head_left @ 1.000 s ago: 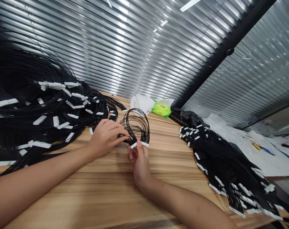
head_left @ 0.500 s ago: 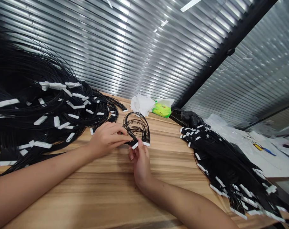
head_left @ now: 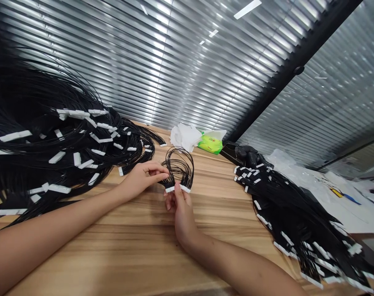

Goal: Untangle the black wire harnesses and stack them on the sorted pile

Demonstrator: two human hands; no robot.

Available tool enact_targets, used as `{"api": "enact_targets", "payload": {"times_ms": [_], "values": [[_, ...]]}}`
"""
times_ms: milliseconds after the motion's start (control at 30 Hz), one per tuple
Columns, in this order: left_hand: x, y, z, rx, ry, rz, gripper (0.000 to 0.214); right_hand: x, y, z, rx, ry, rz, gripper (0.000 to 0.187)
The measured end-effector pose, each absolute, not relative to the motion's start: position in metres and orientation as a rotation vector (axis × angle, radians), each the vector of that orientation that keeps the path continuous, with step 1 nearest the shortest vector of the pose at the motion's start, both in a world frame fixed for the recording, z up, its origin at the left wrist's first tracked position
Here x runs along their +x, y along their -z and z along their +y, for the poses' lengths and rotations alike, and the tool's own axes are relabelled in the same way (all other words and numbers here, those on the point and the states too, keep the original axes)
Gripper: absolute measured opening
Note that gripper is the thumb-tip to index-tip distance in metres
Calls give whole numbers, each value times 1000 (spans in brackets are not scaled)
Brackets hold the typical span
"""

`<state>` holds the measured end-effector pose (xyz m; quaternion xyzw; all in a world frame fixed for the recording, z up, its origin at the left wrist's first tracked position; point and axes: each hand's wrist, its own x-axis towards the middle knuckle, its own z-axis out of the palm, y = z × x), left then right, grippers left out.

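Wire heap (head_left: 66, 142) lies left on surface (head_left: 137, 255), wire pile (head_left: 285, 205) right. Held harness (head_left: 187, 172) is between them, in front of tissues (head_left: 185, 137). Tissue pack (head_left: 210, 144) sits right of tissues. Blinds (head_left: 128, 61) hang behind. Tool (head_left: 351, 199) lies beyond wire pile.

The wood-grained table (head_left: 137, 255) bears a heap of black cables (head_left: 42, 164) at left, another heap (head_left: 293, 205) at right, and crumpled tissue (head_left: 185, 137) beside a green packet (head_left: 210, 144).

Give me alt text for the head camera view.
Right hand pinches a black wire loop by white plugs, left hand at its side, above a wooden table. Wire heaps lie on both sides; a green tissue pack sits behind.
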<state>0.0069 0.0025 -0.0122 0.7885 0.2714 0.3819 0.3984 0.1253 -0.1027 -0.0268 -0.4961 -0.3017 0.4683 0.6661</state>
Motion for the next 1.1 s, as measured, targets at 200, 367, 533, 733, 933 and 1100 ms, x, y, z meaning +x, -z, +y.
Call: {"api": "enact_targets", "payload": {"times_ms": [200, 367, 533, 733, 933, 1100], "values": [[8, 8, -3, 1871, -846, 689, 21, 126, 29, -104, -1153, -1039, -722, 50], [9, 5, -8, 1890, -905, 696, 19, 126, 28, -104, -1162, -1047, -718, 50], [9, 4, -10, 1966, -1019, 673, 11, 126, 29, -104, -1174, -1031, -698, 49], [8, 6, -10, 2112, -1061, 567, 13, 126, 30, -104, -1207, -1022, -700, 48], [-1, 2, -1, 2658, -1090, 330, 18, 125, 29, -104, -1203, -1011, -694, 46], [-5, -1, 3, 2798, -864, 263, 20, 125, 27, -104, -1196, -1025, -714, 44]]}}
